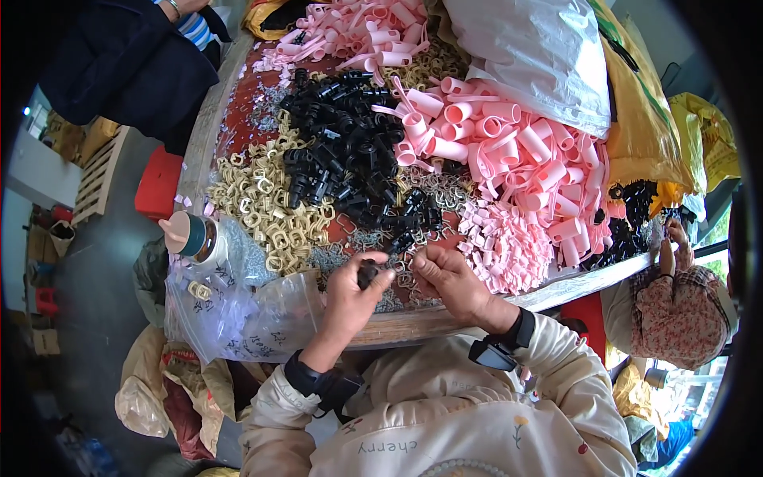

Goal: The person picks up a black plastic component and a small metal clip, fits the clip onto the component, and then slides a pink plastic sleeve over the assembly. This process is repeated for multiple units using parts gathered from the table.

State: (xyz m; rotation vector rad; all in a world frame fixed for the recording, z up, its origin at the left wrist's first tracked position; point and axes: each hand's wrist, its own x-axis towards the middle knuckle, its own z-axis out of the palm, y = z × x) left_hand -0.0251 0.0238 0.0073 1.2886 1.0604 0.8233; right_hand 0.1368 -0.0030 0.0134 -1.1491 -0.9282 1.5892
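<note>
At the table's near edge, my left hand point(352, 298) is closed around a small black plastic part point(367, 274), mostly covered by the fingers. Just to its right, my right hand point(455, 282) has thumb and forefinger pinched together; what lies between them is too small to make out. Beyond both hands spreads a heap of black plastic fittings point(338, 151). Small bent metal wire pieces point(369, 238) are scattered in front of it. Beige rings point(266, 195) are piled to the left. Pink tube-shaped parts with straps point(532, 143) and small pink pieces point(505, 246) lie to the right.
A lidded bottle point(191, 237) and clear plastic bags point(246, 314) sit at the table's left corner. A big white sack point(532, 56) rests at the back right. Two other people are near: a dark sleeve point(127, 71) far left, a patterned sleeve point(679, 314) right.
</note>
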